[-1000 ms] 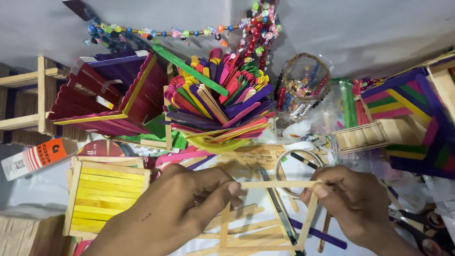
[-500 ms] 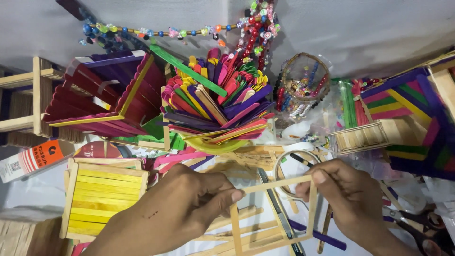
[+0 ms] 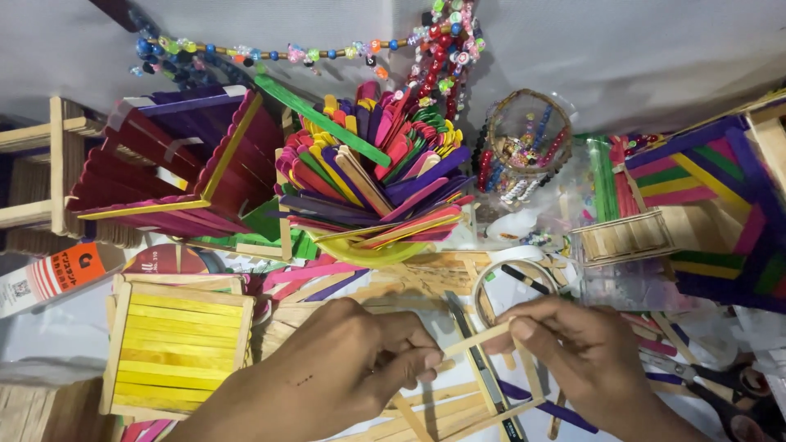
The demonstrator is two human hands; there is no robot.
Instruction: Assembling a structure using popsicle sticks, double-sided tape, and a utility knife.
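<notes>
Since half a second ago the plain wooden stick frame has tilted a bit: its top stick now slopes up to the right, and both hands have closed in on that stick. Largest item: the red and purple stick box, upper left on the table, lying on its side. Next, the striped multicolour stick panel at the right edge. Centre, a yellow-green bowl packed with coloured craft sticks fanned out, one green stick lying across the top. Lower left, a flat yellow stick tray with a plain wood border. Left hand enters from the bottom, fingers clamped together on the left end of the frame's top stick. Right hand is just beside it, fingers pinched on the same stick's right end, at the frame's upper right corner. The frame sits between the two hands, lifted at the top, lower edge down among loose plain sticks. Behind the right hand, a wire-mesh cup of beads. A bead string runs along the table's back. Orange-and-white glue tube at far left. Scissors at lower right.
</notes>
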